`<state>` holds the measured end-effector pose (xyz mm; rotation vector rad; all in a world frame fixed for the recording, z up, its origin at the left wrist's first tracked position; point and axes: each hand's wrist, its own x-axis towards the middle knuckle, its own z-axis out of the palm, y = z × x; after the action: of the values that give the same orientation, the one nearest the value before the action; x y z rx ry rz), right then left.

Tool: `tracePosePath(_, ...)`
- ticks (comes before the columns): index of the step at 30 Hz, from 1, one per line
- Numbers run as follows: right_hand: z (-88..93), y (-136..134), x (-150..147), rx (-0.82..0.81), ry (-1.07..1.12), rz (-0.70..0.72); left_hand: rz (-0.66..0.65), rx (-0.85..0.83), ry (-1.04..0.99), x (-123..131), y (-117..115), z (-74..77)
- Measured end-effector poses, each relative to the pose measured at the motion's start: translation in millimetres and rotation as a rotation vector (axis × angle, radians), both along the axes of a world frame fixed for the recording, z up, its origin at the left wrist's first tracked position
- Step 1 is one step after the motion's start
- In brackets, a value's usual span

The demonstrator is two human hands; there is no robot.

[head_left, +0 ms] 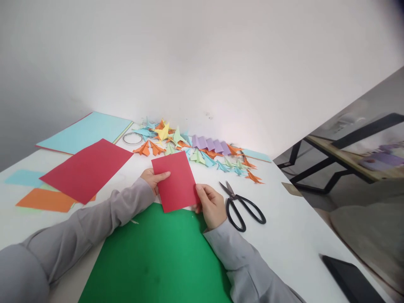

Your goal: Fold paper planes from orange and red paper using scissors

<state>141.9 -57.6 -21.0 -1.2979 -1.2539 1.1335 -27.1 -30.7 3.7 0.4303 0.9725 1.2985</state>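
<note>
White tabletop (287,240): two hands (154,178) (213,207) hold one small red sheet (177,185).

Left fingers (162,176) and right fingers (204,196) pinch, forearms (104,221) angled inward.

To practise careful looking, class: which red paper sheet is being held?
The smaller red sheet, held by the left hand and right hand; the larger red sheet lies partly over orange paper.
</note>
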Motion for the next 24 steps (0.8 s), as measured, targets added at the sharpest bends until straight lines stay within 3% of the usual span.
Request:
tracePosePath(9,-0.5,-3.9,-4.2,0.064,-0.008,0.024,-0.121,-0.008,-0.103,2.6,-12.1,3.6)
tracePosePath(16,3.7,-5.7,-5.2,0.083,-0.056,0.013,-0.086,-0.036,-0.104,5.5,-13.9,3.6)
tracePosePath(24,-0.5,-7.1,-3.1,0.182,-0.263,-0.005,0.030,-0.055,0.022,-7.1,1.4,-6.0)
